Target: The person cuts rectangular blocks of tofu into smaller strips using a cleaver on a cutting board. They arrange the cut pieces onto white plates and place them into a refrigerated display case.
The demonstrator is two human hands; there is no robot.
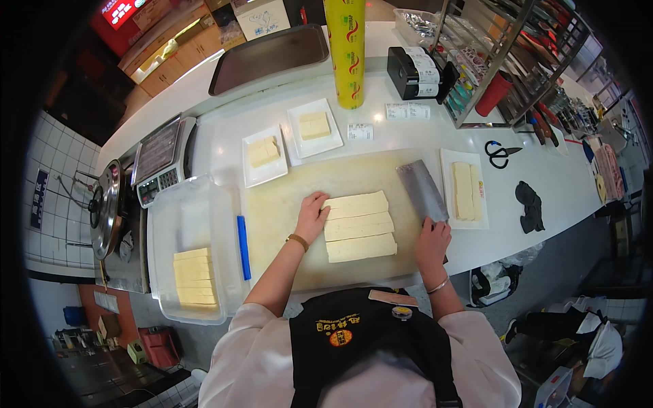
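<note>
A pale block of what looks like tofu (359,227), divided into long strips lying side by side, rests on a cream cutting board (278,214). My left hand (312,215) touches the upper left end of the strips, its thumb apart from the bent fingers. At the board's right side, my right hand (433,242) grips a cleaver (422,189). Its wide blade lies almost flat and points away from me, apart from the strips. The fingers cover most of the cleaver's handle.
Three white plates, a right one (463,224) and two beyond the board (265,177) (334,144), carry pale pieces. A clear tub (189,214) with more blocks stands left, near a scale (168,168). Scissors (502,153), a wrap roll (349,61) and a metal rack (477,104) are around.
</note>
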